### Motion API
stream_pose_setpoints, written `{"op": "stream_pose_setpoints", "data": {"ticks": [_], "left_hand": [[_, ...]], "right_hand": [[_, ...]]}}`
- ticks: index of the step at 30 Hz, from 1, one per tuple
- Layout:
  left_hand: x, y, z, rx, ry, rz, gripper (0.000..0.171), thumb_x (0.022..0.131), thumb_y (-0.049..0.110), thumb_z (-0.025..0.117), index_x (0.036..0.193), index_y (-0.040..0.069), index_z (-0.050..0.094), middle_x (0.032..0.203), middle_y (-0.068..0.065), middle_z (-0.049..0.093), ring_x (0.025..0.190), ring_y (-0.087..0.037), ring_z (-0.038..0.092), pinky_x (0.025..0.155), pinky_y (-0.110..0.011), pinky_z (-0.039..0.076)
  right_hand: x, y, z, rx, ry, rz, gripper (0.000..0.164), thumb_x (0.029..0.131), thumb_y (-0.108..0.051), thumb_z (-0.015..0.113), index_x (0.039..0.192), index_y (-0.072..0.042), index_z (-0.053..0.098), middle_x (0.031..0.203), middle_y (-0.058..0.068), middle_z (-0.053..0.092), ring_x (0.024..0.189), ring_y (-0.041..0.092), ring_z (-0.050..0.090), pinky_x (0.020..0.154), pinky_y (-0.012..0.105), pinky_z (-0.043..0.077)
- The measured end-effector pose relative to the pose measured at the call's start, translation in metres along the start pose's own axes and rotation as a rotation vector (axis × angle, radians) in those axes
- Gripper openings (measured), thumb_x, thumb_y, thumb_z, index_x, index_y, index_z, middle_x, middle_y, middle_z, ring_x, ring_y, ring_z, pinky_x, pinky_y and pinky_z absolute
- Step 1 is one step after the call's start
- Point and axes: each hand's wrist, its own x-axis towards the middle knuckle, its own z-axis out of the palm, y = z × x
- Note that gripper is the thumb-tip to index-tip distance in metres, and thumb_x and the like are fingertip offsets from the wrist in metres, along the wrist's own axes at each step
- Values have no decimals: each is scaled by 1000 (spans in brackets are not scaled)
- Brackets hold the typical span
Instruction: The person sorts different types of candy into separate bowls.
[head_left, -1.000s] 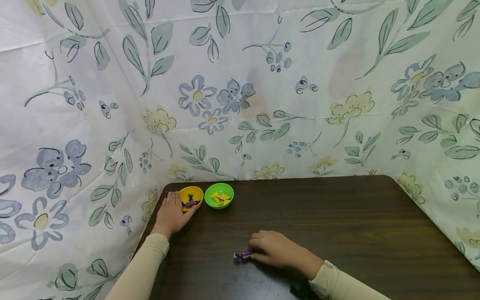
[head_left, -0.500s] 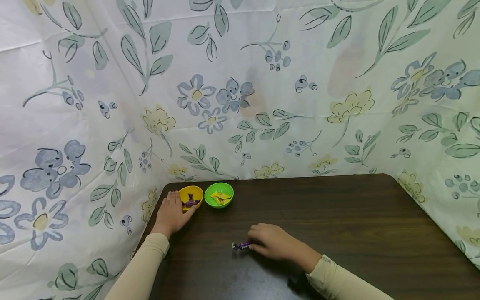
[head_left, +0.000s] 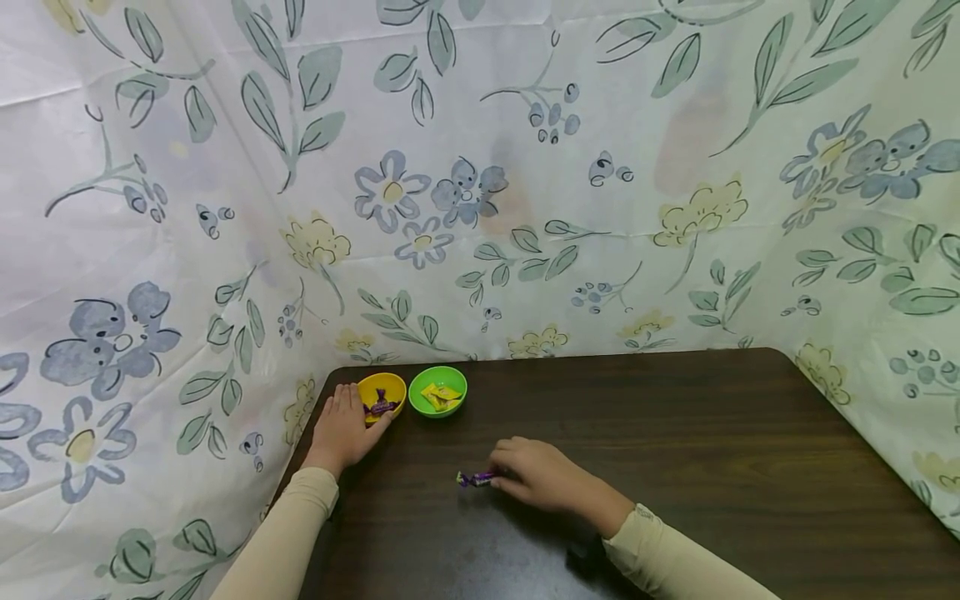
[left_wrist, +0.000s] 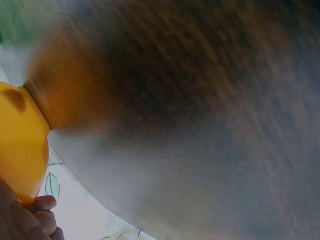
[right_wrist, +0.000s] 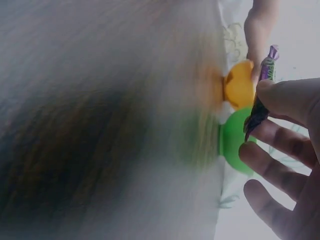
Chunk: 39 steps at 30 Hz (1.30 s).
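Observation:
Between thumb and fingers, my right hand (head_left: 543, 475) pinches a wrapped candy (head_left: 474, 479) in a shiny purple twist wrapper. In the right wrist view the candy (right_wrist: 268, 70) is held clear of the table, its free twisted end pointing away. My left hand (head_left: 343, 429) holds the yellow bowl (head_left: 397, 385) at the table's far left corner, with the fingers along its left side and the thumb at its near side. Purple-wrapped candy (head_left: 381, 404) lies in that bowl. In the left wrist view, curled fingertips (left_wrist: 45, 202) touch the side of the yellow bowl (left_wrist: 25, 140).
Just right of the yellow bowl stands a green bowl (head_left: 461, 389) with yellow-wrapped candies (head_left: 441, 396) in it. The dark wooden table (head_left: 675, 433) meets a floral cloth (head_left: 480, 208) at its back and sides. A dark shadow lies under the right forearm.
My right hand has moved away from me and slightly left, carrying the purple-wrapped candy toward the bowls. The left hand has stayed at the yellow bowl.

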Motion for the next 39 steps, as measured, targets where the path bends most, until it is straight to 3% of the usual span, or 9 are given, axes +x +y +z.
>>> {"op": "stream_pose_setpoints", "data": {"ticks": [17, 25, 39], "left_hand": [[0, 1, 0, 8, -2, 5, 109, 102, 71, 43, 159, -20, 23, 167, -39, 28, 158, -55, 23, 132, -62, 20], [1, -1, 0, 10, 5, 4, 109, 102, 72, 42, 159, -19, 23, 167, -39, 28, 158, -55, 22, 132, -62, 20], [0, -1, 0, 4, 7, 1, 109, 103, 72, 41, 160, -19, 22, 167, -39, 27, 159, -55, 22, 132, -62, 19]], "right_hand": [[19, -1, 6, 44, 109, 72, 12, 105, -33, 69, 114, -27, 75, 108, -14, 68, 94, 3, 60, 78, 25, 54], [25, -1, 10, 52, 149, 52, 12, 103, -30, 72, 113, -25, 75, 108, -12, 69, 94, 5, 62, 78, 27, 56], [41, -5, 13, 26, 208, 88, 14, 102, -32, 73, 112, -23, 76, 108, -10, 71, 95, 8, 65, 82, 31, 57]]}}
